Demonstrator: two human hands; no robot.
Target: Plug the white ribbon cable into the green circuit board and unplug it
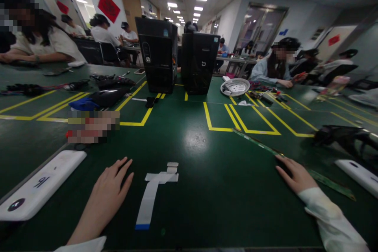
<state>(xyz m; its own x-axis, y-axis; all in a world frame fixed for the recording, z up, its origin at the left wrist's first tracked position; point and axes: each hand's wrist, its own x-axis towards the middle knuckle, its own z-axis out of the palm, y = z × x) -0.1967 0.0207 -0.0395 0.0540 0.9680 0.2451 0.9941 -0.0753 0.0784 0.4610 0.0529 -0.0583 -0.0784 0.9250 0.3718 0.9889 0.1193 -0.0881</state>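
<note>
My left hand [110, 189] rests low over the green table, fingers loosely stretched and nothing in them. Just right of it lies a white flat ribbon cable [150, 199], bent in a T-like shape, with a blue end and a small connector at the top. My right hand [297, 173] has its fingers on a long, thin green circuit board strip [256, 140]. The strip slants across the table, passing beneath the hand and showing again beyond it. My palm hides its middle, so whether it is one piece I cannot tell.
A white device [44, 183] lies at left, another white device [358, 175] at right. Two black computer towers [196, 63] stand at the back. A white round basket [234, 86], cables [109, 80] and yellow tape lines are farther off. People sit around; a pixelated patch covers something at left.
</note>
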